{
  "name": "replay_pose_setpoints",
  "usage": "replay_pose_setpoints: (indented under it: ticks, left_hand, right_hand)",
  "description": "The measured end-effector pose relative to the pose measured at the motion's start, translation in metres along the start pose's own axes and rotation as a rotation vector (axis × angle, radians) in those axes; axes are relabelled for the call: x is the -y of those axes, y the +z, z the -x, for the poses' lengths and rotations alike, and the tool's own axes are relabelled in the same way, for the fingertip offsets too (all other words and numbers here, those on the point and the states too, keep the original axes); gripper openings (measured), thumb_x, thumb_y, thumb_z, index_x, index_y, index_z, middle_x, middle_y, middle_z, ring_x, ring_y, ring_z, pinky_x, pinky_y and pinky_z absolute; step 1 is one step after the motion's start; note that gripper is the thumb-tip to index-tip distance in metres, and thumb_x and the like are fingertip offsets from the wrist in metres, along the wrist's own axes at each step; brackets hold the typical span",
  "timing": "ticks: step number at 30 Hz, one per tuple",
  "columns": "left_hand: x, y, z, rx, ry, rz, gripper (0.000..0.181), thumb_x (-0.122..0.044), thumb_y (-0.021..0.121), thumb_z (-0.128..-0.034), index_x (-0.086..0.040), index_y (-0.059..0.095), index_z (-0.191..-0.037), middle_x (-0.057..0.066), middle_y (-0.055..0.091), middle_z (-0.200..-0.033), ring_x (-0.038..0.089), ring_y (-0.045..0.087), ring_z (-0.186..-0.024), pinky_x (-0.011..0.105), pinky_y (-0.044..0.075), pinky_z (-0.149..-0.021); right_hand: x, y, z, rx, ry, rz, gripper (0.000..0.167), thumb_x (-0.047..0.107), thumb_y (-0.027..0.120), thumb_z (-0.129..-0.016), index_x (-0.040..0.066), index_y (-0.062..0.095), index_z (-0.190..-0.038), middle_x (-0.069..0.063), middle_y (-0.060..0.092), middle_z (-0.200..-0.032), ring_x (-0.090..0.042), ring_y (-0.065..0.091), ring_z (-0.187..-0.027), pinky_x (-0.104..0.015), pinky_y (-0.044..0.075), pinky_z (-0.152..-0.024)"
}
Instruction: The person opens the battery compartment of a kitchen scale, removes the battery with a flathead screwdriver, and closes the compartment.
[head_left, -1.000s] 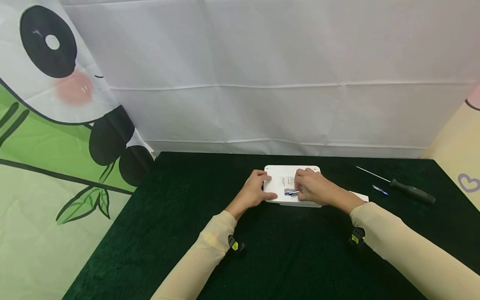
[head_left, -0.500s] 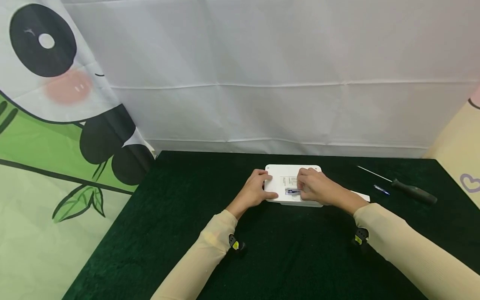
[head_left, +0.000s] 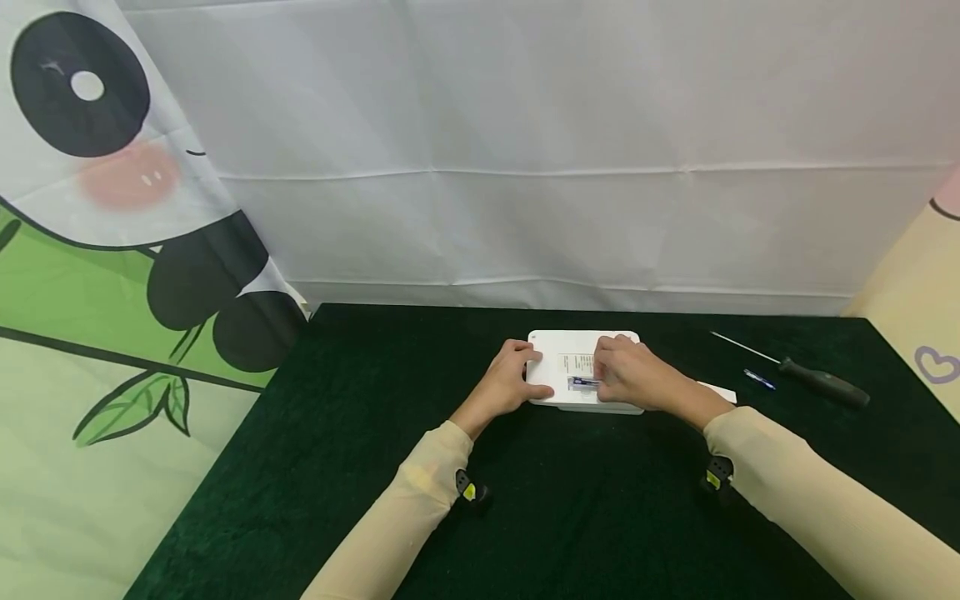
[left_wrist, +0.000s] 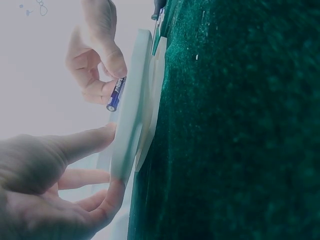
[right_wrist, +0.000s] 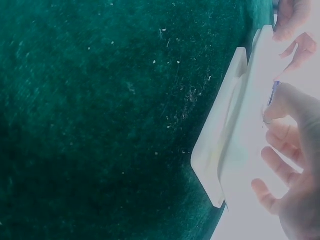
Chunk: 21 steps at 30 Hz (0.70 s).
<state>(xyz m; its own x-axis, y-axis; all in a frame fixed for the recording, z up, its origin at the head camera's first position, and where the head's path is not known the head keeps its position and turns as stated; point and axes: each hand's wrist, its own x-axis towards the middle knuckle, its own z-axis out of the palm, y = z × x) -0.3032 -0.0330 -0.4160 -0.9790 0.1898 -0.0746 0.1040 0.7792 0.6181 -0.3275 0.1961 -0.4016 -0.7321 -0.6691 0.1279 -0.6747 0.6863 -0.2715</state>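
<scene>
A white flat device [head_left: 573,342] with a printed label lies on the dark green cloth, an open battery slot [head_left: 573,383] in its upper face. My left hand [head_left: 508,379] grips its left end, with the thumb on the upper face and fingers at the edge. Over the slot, my right hand [head_left: 628,372] pinches a blue cylindrical battery [left_wrist: 116,95] between thumb and fingers. In the left wrist view the battery's near end stands out from the face at a slant. How far it sits in the slot I cannot tell.
Right of the device lies another blue battery [head_left: 759,379]. Beside it is a screwdriver [head_left: 821,381] with a dark handle, its shaft pointing to the back left. A small white flat piece [head_left: 722,392] shows behind the right wrist. A white curtain [head_left: 480,225] hangs behind the table.
The battery in the right fingers lies more level along the slot than a second ago. The right hand has shifted very slightly; the left hand keeps its grip on the device.
</scene>
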Motion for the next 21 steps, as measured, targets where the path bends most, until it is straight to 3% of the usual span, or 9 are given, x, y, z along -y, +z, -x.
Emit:
replay_pose_setpoints:
  ticks: [6, 21]
  left_hand:
    - [-0.003, 0.001, -0.011, -0.014, -0.011, 0.001, 0.060, -0.028, 0.078, -0.0845, -0.006, 0.056, -0.136, 0.011, 0.035, -0.152, 0.027, 0.041, -0.135, 0.041, 0.038, -0.110]
    - [-0.001, 0.002, -0.012, -0.022, -0.012, 0.005, 0.060, -0.028, 0.078, -0.0842, -0.006, 0.056, -0.135, 0.010, 0.035, -0.151, 0.026, 0.042, -0.132, 0.040, 0.040, -0.108]
  right_hand:
    - [-0.012, -0.005, -0.009, -0.001, -0.002, 0.016, 0.015, 0.020, 0.076, -0.071, 0.017, 0.063, -0.076, 0.000, 0.059, -0.094, -0.017, 0.048, -0.084, -0.031, 0.039, -0.071]
    - [-0.031, -0.016, 0.008, -0.033, 0.100, 0.048, 0.013, 0.019, 0.074, -0.074, 0.015, 0.063, -0.080, -0.005, 0.059, -0.098, -0.022, 0.046, -0.086, -0.034, 0.036, -0.071]
